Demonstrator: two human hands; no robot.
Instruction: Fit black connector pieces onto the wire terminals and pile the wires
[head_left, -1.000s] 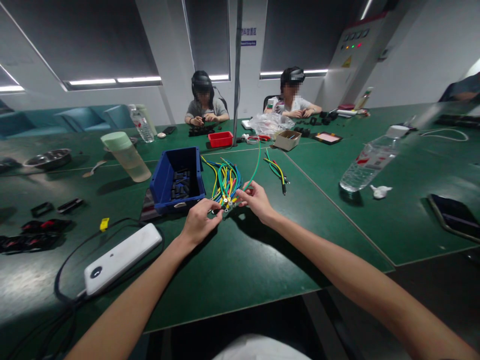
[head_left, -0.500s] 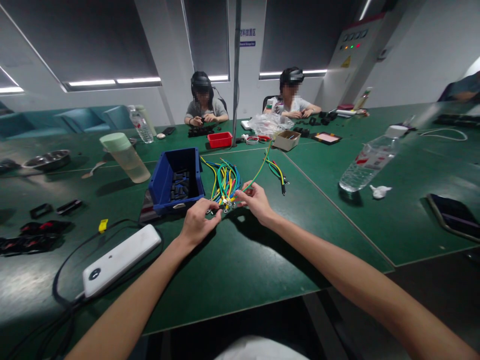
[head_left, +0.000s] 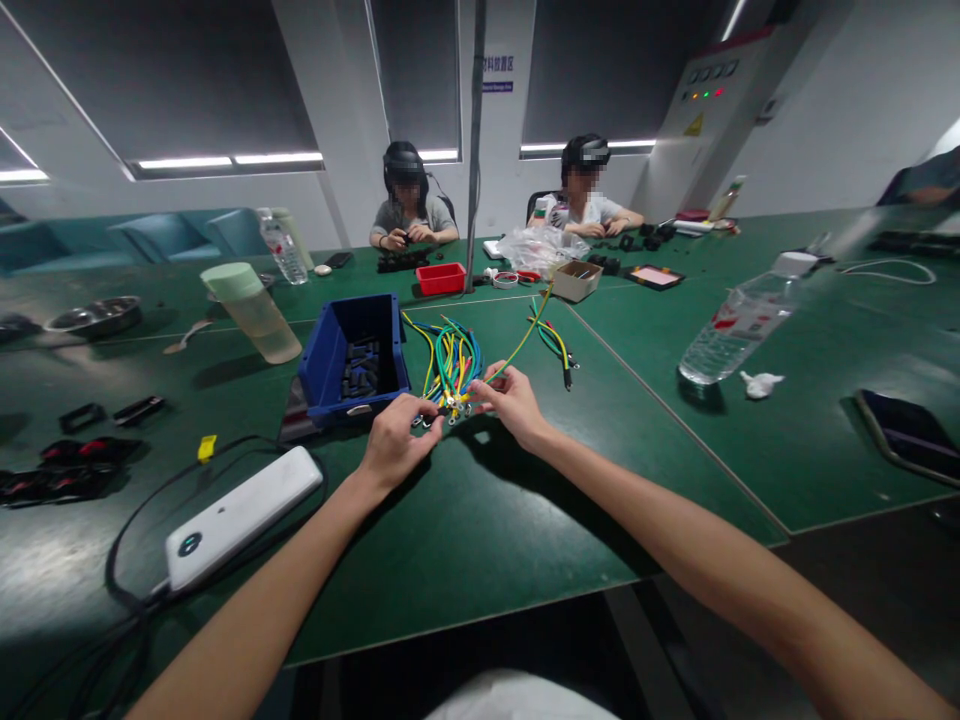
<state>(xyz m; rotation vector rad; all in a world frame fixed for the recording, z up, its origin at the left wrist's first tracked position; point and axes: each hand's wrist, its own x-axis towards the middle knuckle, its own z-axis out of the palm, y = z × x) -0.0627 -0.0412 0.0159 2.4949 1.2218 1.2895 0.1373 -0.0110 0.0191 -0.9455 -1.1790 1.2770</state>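
My right hand (head_left: 513, 406) is closed in a pinch on a yellow-green wire (head_left: 519, 343), whose free length slants up and away to the right. Opposite it, the thumb and fingers of my left hand (head_left: 399, 440) are closed on a small black sleeve (head_left: 442, 411), mostly covered by the fingertips. Both hands nearly meet at the near end of a bundle of yellow, green and blue wires (head_left: 452, 360) with metal ring terminals. Left of the bundle stands a blue bin (head_left: 319, 375) holding several small black sleeves (head_left: 361, 365).
A few more wires (head_left: 556, 345) lie beyond my right hand. To the left are a white power bank (head_left: 244, 520) with cables and a green-lidded bottle (head_left: 251, 312). A water bottle (head_left: 739, 320) and a phone (head_left: 911, 435) are on the right. Two people sit across the table.
The far end of the yellow-green wire has swung slightly to the right. Both hands keep nearly the same place and grip.
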